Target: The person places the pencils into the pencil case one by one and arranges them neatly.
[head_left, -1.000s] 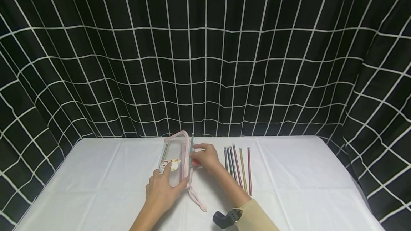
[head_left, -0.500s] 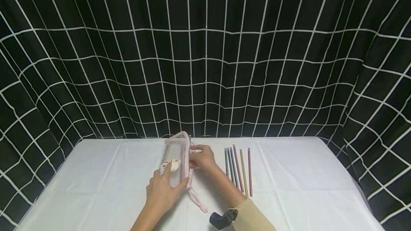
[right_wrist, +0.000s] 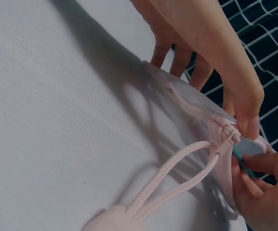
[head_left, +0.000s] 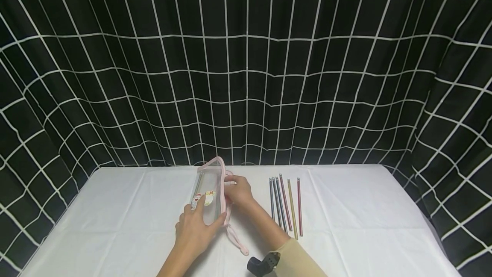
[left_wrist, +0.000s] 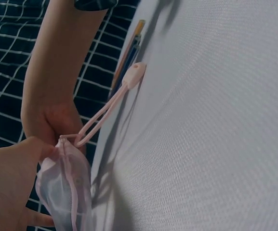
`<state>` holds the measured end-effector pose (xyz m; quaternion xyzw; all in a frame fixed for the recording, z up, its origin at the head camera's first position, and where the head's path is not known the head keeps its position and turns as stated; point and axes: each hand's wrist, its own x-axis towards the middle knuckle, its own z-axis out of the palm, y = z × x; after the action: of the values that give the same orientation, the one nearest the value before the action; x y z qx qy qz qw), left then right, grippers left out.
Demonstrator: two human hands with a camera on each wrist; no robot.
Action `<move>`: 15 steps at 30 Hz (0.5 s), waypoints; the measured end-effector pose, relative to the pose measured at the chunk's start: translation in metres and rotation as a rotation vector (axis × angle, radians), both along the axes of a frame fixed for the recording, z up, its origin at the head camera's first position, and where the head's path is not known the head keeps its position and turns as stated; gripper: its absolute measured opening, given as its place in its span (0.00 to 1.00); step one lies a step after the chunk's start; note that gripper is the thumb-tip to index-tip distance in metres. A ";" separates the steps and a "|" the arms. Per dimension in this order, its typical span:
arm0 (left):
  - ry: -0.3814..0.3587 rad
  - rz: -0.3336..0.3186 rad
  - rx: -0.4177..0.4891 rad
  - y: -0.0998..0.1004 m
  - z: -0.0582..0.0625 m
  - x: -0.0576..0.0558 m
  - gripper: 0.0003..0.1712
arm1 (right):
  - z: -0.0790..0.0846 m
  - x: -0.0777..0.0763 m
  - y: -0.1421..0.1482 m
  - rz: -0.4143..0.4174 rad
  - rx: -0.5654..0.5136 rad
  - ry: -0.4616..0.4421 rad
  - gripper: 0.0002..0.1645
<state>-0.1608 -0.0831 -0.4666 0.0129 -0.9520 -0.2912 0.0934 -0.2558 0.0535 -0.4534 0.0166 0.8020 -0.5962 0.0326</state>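
A see-through pencil case (head_left: 209,213) with pink trim and cartoon stickers stands tilted on its side, its zipped mouth parted toward the right. My left hand (head_left: 195,225) grips it from the left, thumb on the pink edge and fingers spread over the clear side. At the mouth is my right hand (head_left: 239,190), fingertips inside the opening. In the right wrist view it pinches a green pencil (right_wrist: 237,154), mostly hidden by the case and fingers. Another pencil (head_left: 198,183) shows through the case's far left side. A pink cord loop (right_wrist: 170,171) hangs from the zip.
Several pencils, among them a yellow pencil (head_left: 292,208) and a red pencil (head_left: 300,206), lie side by side to the right of the right forearm. A white cloth (head_left: 365,217) covers the table. Behind it hangs a black curtain (head_left: 246,76) with white grid lines.
My right hand has moved slightly left with the green pencil, whose top, earlier showing beside the case's mouth, is now down inside it. The left hand stays in place.
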 end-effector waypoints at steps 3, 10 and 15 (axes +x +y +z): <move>0.002 0.000 -0.003 0.000 0.000 0.000 0.48 | 0.000 0.002 -0.001 -0.005 0.002 -0.006 0.30; 0.004 -0.003 -0.006 0.000 0.001 0.000 0.49 | -0.001 0.002 0.001 0.002 -0.014 -0.016 0.29; 0.011 0.001 -0.004 0.000 0.000 0.000 0.49 | 0.000 0.005 0.008 0.021 -0.079 -0.022 0.28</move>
<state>-0.1608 -0.0826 -0.4664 0.0115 -0.9521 -0.2893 0.0986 -0.2504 0.0612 -0.4539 0.0133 0.7775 -0.6269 0.0483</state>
